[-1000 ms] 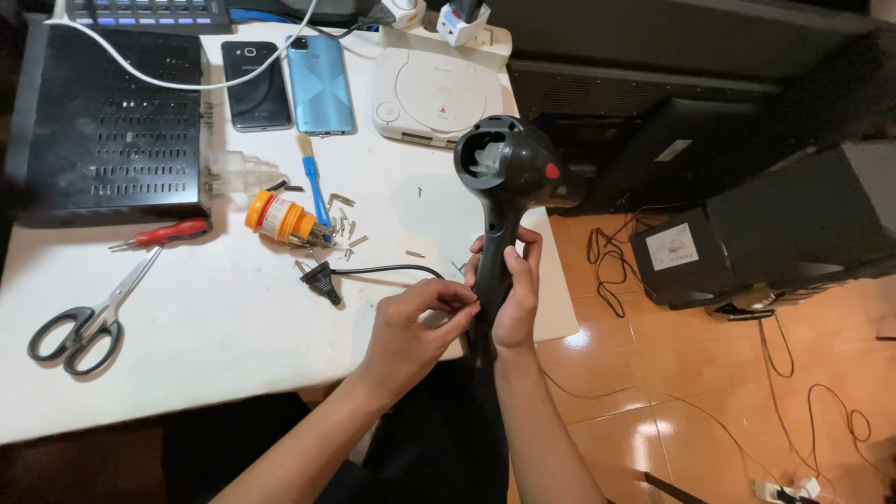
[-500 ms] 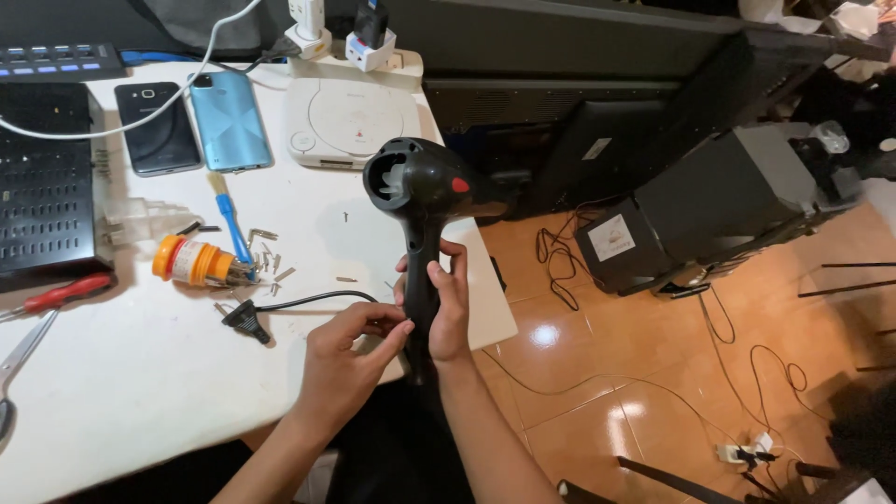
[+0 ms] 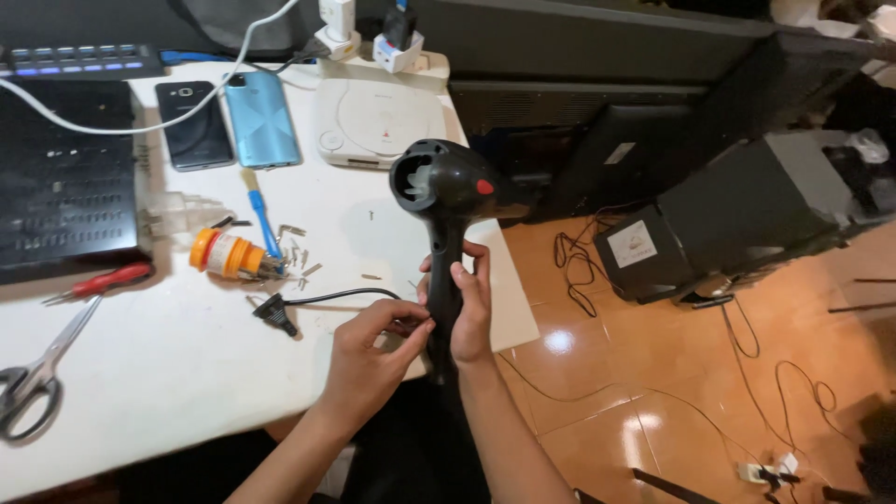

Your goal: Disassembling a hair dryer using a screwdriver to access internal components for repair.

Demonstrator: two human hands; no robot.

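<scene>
Black plastic hair dryer (image 3: 446,187) steadied upright at the white bench's (image 3: 140,392) right edge.
Right hand (image 3: 469,303) wrapped its handle; left hand (image 3: 369,350) pinched its black cord (image 3: 345,297).

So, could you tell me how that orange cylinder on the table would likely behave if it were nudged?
The orange cylinder lies on its side on the white table, so it would probably roll. It looks small and plastic, likely light. The loose screws beside it might scatter.

Black hair dryer (image 3: 448,187) — red button (image 3: 485,187) — over a white table (image 3: 168,373).
</scene>
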